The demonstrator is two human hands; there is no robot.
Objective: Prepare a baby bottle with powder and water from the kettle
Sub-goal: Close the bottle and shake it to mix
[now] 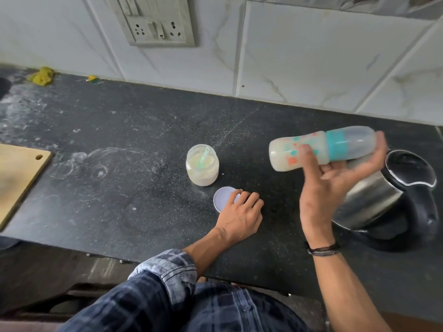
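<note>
Above the counter (119, 188), just beside the kettle (383, 195), the baby bottle (321, 149) lies almost sideways in the right hand (335, 183), which grips its body; milky liquid is inside. If the teal ring (336, 146) is loose, it may leak. The left hand (239, 212) curls its fingers over the lid (224, 196); the powder jar (202, 168) stands open, easy to knock

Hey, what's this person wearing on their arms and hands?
The left hand comes from a dark blue checked sleeve, rolled back to show a paler lining. Above the right hand the forearm is bare, with black cord bracelets at the wrist.
</note>
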